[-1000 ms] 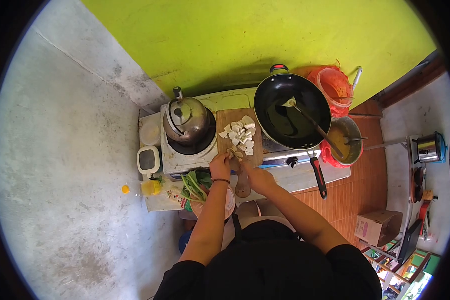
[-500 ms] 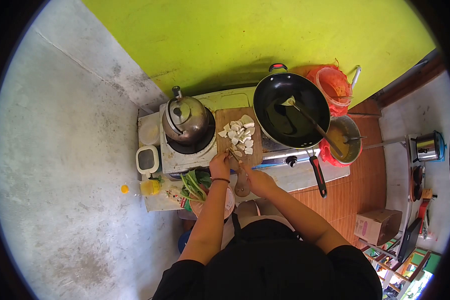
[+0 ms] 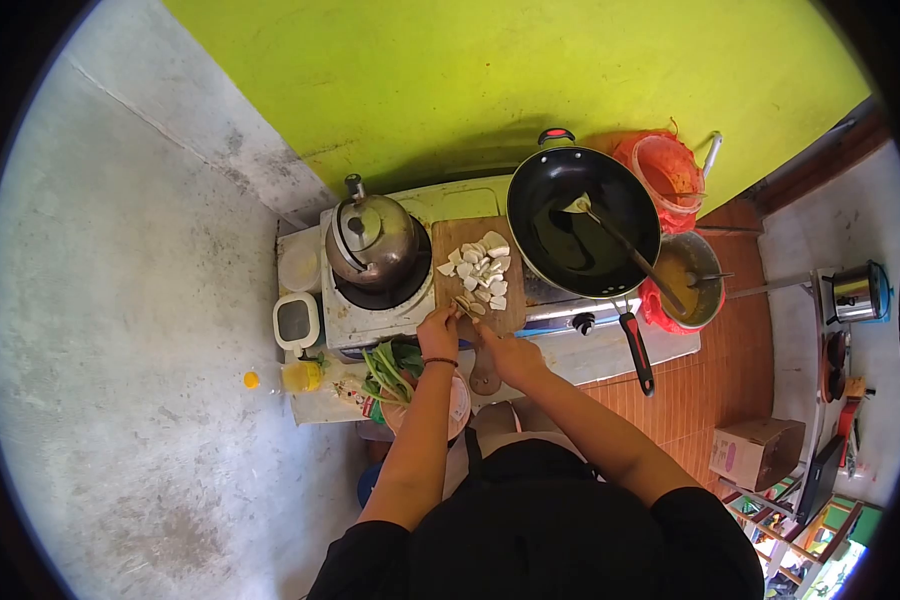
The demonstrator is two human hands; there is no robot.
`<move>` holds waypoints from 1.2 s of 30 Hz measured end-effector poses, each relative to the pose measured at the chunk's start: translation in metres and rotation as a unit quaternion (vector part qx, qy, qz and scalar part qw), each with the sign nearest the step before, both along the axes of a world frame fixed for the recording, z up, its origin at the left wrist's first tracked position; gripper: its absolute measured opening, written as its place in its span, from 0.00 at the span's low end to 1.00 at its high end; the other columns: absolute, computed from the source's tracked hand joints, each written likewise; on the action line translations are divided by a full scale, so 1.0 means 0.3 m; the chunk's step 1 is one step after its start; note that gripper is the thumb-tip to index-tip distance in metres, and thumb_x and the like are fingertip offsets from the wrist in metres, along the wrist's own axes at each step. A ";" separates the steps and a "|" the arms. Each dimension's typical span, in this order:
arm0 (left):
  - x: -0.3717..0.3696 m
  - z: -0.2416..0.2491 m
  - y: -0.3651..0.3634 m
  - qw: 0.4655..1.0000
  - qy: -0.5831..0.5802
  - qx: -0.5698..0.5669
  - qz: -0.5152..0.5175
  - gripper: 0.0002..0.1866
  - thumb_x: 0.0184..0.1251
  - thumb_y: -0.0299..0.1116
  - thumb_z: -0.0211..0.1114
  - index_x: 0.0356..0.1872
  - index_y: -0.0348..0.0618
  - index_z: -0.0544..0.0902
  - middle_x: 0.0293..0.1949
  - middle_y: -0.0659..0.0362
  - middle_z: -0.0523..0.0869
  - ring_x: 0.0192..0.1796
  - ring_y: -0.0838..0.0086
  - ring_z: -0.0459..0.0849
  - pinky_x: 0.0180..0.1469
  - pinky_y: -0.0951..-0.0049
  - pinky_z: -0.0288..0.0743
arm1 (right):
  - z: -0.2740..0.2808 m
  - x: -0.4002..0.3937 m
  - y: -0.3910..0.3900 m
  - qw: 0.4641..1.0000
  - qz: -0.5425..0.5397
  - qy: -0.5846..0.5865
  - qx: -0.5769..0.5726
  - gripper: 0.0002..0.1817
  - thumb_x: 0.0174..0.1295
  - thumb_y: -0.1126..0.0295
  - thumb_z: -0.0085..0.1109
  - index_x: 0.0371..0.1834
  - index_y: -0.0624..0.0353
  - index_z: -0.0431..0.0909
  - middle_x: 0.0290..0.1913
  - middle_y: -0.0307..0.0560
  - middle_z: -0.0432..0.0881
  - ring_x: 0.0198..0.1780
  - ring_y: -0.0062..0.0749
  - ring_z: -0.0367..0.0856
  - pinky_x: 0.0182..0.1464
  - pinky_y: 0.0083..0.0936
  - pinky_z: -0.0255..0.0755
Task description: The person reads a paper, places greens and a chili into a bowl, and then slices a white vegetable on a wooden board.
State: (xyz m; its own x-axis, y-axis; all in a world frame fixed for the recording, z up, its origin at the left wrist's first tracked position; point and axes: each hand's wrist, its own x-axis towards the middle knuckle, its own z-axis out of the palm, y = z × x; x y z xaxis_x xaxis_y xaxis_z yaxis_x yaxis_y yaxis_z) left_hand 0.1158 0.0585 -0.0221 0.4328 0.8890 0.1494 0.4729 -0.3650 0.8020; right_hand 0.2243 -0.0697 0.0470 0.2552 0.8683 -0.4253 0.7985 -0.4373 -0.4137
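Observation:
White cut pieces (image 3: 481, 268) lie in a heap on a wooden cutting board (image 3: 454, 232). At the board's near edge my left hand (image 3: 438, 335) is closed, its fingertips against a small pale piece (image 3: 462, 304). My right hand (image 3: 510, 355) is wrapped round the handle of a knife (image 3: 467, 312), whose short blade points up and left toward my left fingertips. The board's rounded handle (image 3: 485, 375) shows between my forearms. The fingers of both hands are partly hidden.
A kettle (image 3: 375, 240) stands on the stove left of the board. At the right, a black wok (image 3: 570, 255) holds a spatula (image 3: 620, 240); beyond it are a pot (image 3: 705, 268) and a red-wrapped tub (image 3: 670, 165). Leafy greens (image 3: 382, 375) and a yellow bottle (image 3: 302, 376) are nearer left.
My right hand and the knife have shifted very slightly. My left hand stays in nearly the same place, and the heap looks unchanged.

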 end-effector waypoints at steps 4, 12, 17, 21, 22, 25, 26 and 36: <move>-0.002 -0.027 0.003 1.000 -0.010 0.002 0.012 0.09 0.56 0.24 0.68 0.39 0.38 0.88 0.36 0.47 0.88 0.37 0.57 0.88 0.42 0.67 0.80 | -0.030 0.018 -0.019 0.998 -0.020 0.048 0.028 0.38 0.61 0.69 0.53 0.77 0.41 0.52 0.39 0.61 0.83 0.41 0.58 0.84 0.43 0.48 0.78; -0.001 0.011 -0.012 0.999 -0.007 -0.041 0.023 0.10 0.57 0.20 0.64 0.39 0.36 0.87 0.40 0.48 0.88 0.43 0.56 0.88 0.49 0.67 0.80 | 0.016 0.004 -0.057 0.990 -0.040 0.114 0.068 0.36 0.63 0.71 0.49 0.75 0.43 0.52 0.41 0.64 0.83 0.42 0.60 0.82 0.44 0.53 0.75; -0.002 -0.009 -0.011 0.999 -0.019 -0.033 0.029 0.10 0.56 0.19 0.63 0.38 0.36 0.87 0.40 0.48 0.88 0.42 0.56 0.88 0.48 0.67 0.80 | 0.030 -0.007 -0.054 0.992 -0.039 0.090 0.075 0.25 0.63 0.68 0.47 0.65 0.51 0.60 0.36 0.62 0.83 0.39 0.59 0.83 0.42 0.52 0.75; -0.004 -0.027 -0.008 0.999 -0.024 -0.011 0.021 0.09 0.56 0.19 0.63 0.37 0.36 0.87 0.38 0.47 0.88 0.41 0.55 0.87 0.46 0.67 0.80 | 0.046 -0.011 -0.045 0.994 -0.042 0.086 0.058 0.23 0.63 0.68 0.47 0.63 0.52 0.61 0.37 0.62 0.84 0.40 0.59 0.83 0.43 0.51 0.75; -0.005 -0.028 -0.007 0.999 -0.029 -0.005 0.019 0.09 0.56 0.19 0.63 0.37 0.35 0.87 0.37 0.47 0.88 0.40 0.55 0.87 0.46 0.66 0.80 | 0.043 -0.011 -0.042 0.994 -0.041 0.087 0.058 0.22 0.63 0.69 0.47 0.62 0.51 0.61 0.37 0.62 0.84 0.41 0.59 0.83 0.43 0.51 0.75; -0.006 -0.025 -0.004 0.999 -0.032 -0.017 0.015 0.08 0.56 0.20 0.64 0.37 0.35 0.87 0.37 0.47 0.87 0.40 0.55 0.87 0.45 0.67 0.79 | 0.037 -0.014 -0.031 0.994 -0.043 0.087 0.051 0.23 0.63 0.69 0.48 0.63 0.51 0.61 0.38 0.62 0.84 0.42 0.58 0.84 0.44 0.51 0.75; -0.006 -0.023 -0.003 0.999 -0.030 -0.027 0.014 0.08 0.56 0.20 0.64 0.37 0.35 0.87 0.37 0.47 0.87 0.40 0.55 0.87 0.45 0.67 0.79 | 0.025 -0.014 -0.026 0.995 -0.044 0.085 0.039 0.25 0.63 0.69 0.48 0.65 0.50 0.60 0.39 0.62 0.84 0.42 0.58 0.84 0.44 0.51 0.75; -0.006 -0.018 -0.001 0.999 -0.010 -0.042 0.028 0.09 0.57 0.24 0.69 0.39 0.36 0.87 0.38 0.48 0.88 0.40 0.57 0.88 0.45 0.67 0.80 | 0.046 -0.011 0.018 1.000 0.016 0.001 -0.027 0.39 0.62 0.67 0.54 0.77 0.39 0.49 0.42 0.61 0.82 0.43 0.57 0.84 0.43 0.47 0.78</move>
State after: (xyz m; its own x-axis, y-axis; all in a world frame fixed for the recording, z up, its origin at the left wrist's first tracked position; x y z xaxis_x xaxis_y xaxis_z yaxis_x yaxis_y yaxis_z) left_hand 0.1141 0.0583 -0.0275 0.3799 0.9215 0.0807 0.4748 -0.2691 0.8380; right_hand 0.2210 -0.0644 0.0609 0.2281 0.8512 -0.4728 0.8116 -0.4344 -0.3907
